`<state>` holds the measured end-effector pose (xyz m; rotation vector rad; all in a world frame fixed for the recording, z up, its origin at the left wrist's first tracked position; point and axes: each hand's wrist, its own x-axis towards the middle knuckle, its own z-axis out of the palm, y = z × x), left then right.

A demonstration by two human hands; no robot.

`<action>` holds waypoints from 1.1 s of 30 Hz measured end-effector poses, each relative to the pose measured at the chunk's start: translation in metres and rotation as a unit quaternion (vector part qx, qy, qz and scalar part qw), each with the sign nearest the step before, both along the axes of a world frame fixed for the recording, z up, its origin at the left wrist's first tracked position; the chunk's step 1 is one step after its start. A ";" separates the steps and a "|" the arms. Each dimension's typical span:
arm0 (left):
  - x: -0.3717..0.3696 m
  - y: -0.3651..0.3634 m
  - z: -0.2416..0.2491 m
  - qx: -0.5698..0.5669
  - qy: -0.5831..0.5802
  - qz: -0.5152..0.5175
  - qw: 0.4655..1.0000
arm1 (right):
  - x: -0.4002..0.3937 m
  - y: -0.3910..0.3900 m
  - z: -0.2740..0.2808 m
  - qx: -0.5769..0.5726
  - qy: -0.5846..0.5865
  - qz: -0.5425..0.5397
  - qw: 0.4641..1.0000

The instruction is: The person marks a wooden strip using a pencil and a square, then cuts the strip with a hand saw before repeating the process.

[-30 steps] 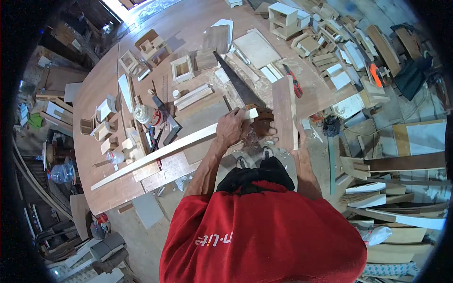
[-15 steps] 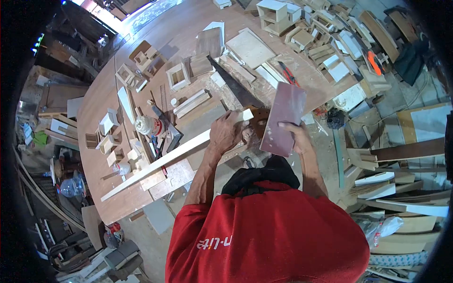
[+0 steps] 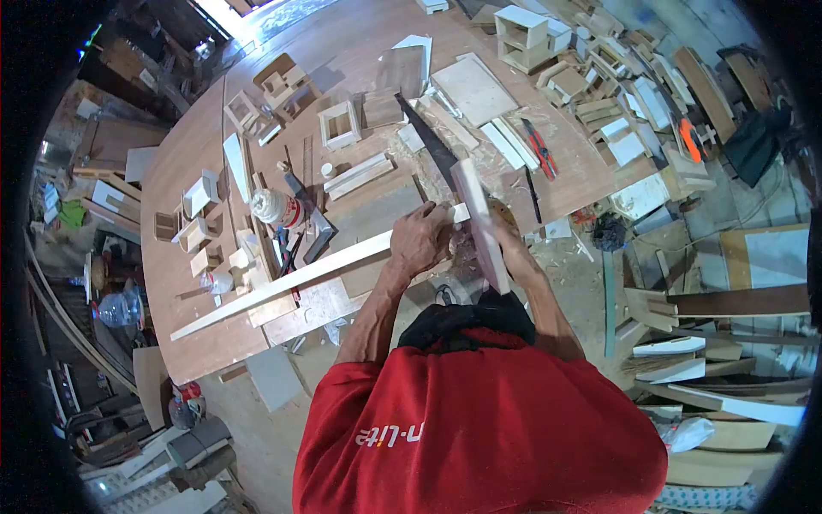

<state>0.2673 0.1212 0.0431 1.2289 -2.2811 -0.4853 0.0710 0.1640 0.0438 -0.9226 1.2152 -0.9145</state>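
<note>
My left hand (image 3: 418, 240) is closed around a long pale wooden strip (image 3: 325, 272) near its right end. The strip slants across the table edge toward the lower left. In my right hand (image 3: 515, 255) is a sanding board (image 3: 481, 224), a flat slab whose reddish-purple face showed earlier. Now it stands nearly edge-on at the end of the strip and seems to touch it. The board hides part of my right fingers. Just beyond my hands lies a handsaw (image 3: 428, 141), its handle mostly covered by the board.
A glue bottle (image 3: 276, 208) stands on the wooden table (image 3: 184, 287) among small box frames (image 3: 340, 127) and offcuts. Red-handled pliers (image 3: 539, 148) lie at the right. Wood scraps (image 3: 599, 111) are heaped beyond the right edge, and planks (image 3: 736, 304) are stacked on the floor.
The sanding board has turned from face-up to nearly edge-on and moved left against the strip's end. My left hand stays on the strip. A thin dark tool near the pliers is now uncovered.
</note>
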 end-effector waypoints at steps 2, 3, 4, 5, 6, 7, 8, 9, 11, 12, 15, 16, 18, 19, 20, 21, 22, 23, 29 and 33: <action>-0.001 0.000 0.000 0.001 0.015 -0.002 1.000 | 0.002 0.007 0.008 -0.024 0.021 0.019 0.999; -0.001 0.002 0.000 0.006 0.029 -0.011 1.000 | 0.002 0.011 0.014 -0.044 0.039 0.032 0.998; -0.003 0.001 -0.001 0.009 0.031 -0.010 0.999 | -0.002 -0.001 0.017 0.067 0.093 0.047 0.992; -0.004 0.000 -0.001 0.001 0.027 -0.014 1.000 | -0.004 -0.006 0.010 0.071 0.094 0.046 0.992; -0.004 0.001 0.000 -0.009 0.021 -0.017 1.000 | 0.000 -0.010 0.013 0.064 0.126 0.040 0.989; -0.002 -0.003 0.001 -0.016 0.020 -0.015 1.000 | 0.005 -0.018 0.019 0.047 0.158 0.033 0.986; 0.000 -0.010 0.001 -0.033 0.032 0.001 0.999 | 0.002 -0.003 0.029 -0.003 0.084 0.029 0.996; 0.002 -0.006 0.000 -0.039 0.044 0.018 0.998 | 0.002 0.000 0.031 0.000 0.083 0.034 0.996; 0.000 -0.005 -0.001 -0.038 0.040 0.021 0.998 | -0.002 0.001 0.031 0.109 0.096 0.041 0.989; -0.004 -0.005 -0.001 -0.038 0.035 0.017 0.999 | 0.007 -0.009 0.011 -0.012 0.103 -0.012 0.995; -0.001 -0.014 -0.006 -0.039 0.028 0.027 0.998 | 0.002 -0.006 0.001 0.017 0.109 0.016 0.994; 0.005 -0.021 -0.014 -0.027 -0.019 0.031 0.999 | 0.002 0.012 0.037 0.014 0.104 -0.013 0.994; 0.009 -0.026 -0.025 -0.002 -0.032 0.032 0.999 | -0.032 0.027 0.014 0.009 0.150 0.013 0.989; 0.009 -0.029 -0.026 0.021 -0.046 0.035 0.998 | -0.050 0.032 0.000 0.002 0.194 0.040 0.980; 0.009 -0.030 -0.025 0.023 -0.078 0.015 0.997 | -0.059 0.032 -0.007 0.006 0.193 0.036 0.980; 0.011 -0.031 -0.033 0.026 -0.080 0.009 0.996 | -0.067 0.025 -0.014 -0.041 0.249 -0.050 0.966; 0.012 -0.036 -0.048 -0.018 -0.092 -0.019 0.995 | -0.079 0.014 -0.022 -0.090 0.304 -0.136 0.939; 0.012 -0.038 -0.056 -0.061 -0.103 -0.048 0.992 | -0.099 0.005 -0.043 -0.067 0.377 -0.124 0.915; -0.008 -0.041 -0.001 0.122 -0.251 -0.110 0.954 | -0.126 -0.043 -0.061 -0.128 0.545 -0.154 0.814; -0.008 -0.044 -0.016 0.071 -0.251 -0.126 0.957 | -0.133 -0.068 -0.075 -0.100 0.607 -0.173 0.769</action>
